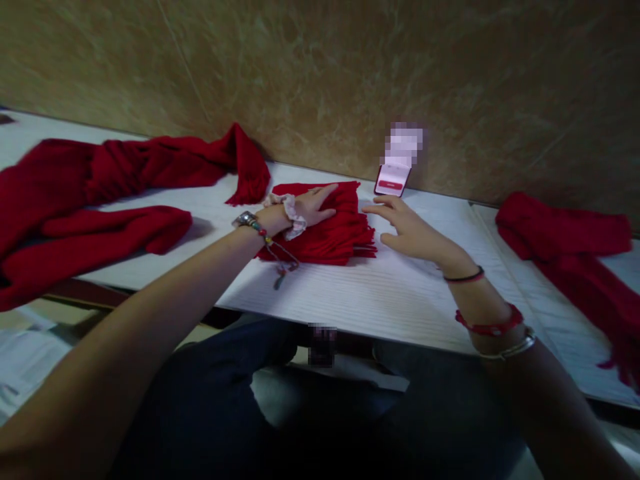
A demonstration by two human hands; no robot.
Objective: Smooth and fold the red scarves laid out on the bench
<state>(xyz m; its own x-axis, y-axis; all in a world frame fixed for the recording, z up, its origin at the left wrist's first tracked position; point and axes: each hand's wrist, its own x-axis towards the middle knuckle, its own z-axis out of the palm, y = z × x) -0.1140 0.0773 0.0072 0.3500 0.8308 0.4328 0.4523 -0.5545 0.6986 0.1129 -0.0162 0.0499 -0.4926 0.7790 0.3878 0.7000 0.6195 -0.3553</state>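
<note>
A folded red scarf [320,243] lies flat on the white table, its fringe pointing to the right. My left hand [313,207] rests on top of it with the fingers stretched out and a scrunchie at the wrist. Just right of the fringe, my right hand [407,230] hovers with its fingers apart and holds nothing. A small gap shows between its fingertips and the scarf.
The white table [310,293] runs along a brown marbled wall [310,87]. A phone [393,180] with a lit screen leans on that wall. Loose red scarves [150,163] are heaped at the left, and another red scarf [565,233] hangs toward the right front edge.
</note>
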